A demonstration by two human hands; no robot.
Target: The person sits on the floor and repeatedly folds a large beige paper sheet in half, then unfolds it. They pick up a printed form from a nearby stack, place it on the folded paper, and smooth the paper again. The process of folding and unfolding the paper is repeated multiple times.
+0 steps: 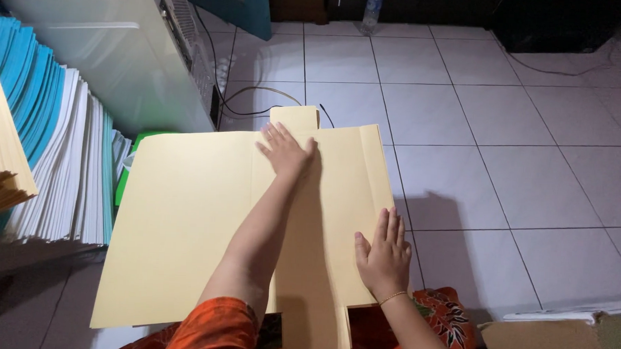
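Currently a cream card folder (pixel 185 225) is lying unfolded on the white tiled floor (pixel 498 133); left hand (pixel 286 151) and right hand (pixel 383 253) are pressing flat on it, fingers spread. Paper stacks (pixel 57 152) are sitting left, cut off. Folder's near edge is getting hidden by orange sleeves (pixel 215 329).
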